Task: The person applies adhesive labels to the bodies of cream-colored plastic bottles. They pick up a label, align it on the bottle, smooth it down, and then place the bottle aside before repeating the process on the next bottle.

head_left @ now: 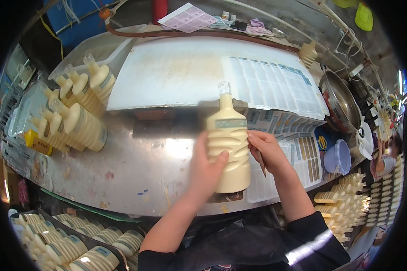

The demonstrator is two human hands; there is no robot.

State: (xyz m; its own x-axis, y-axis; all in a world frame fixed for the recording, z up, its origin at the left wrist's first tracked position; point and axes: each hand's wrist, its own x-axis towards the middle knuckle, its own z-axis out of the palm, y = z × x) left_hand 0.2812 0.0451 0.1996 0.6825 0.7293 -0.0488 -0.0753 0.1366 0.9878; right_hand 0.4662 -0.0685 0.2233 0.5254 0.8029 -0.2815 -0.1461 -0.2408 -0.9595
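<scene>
A tall cream-coloured bottle (233,156) with wavy ridges, a clear threaded neck and a grey-green band at its shoulder stands upright in front of me. My left hand (203,169) grips its left side, thumb across the front, slightly blurred. At the bottle's right edge, my right hand (269,151) is closed, its fingertips at the bottle's side just below the band. A thin, pointed brown strip-like tool (262,164) sticks down out of that hand. Behind the bottle's shoulder shows a dark block (239,105); a low dark base (226,197) lies under it.
Similar bottles (83,126) crowd the left, with a yellow container (37,142). A white board (176,67) with label sheets (271,81) spans the back of the metal table (122,167). Rightward are a metal pan (341,97) and lilac bucket (337,158). Crated bottles (65,248) fill the lower left.
</scene>
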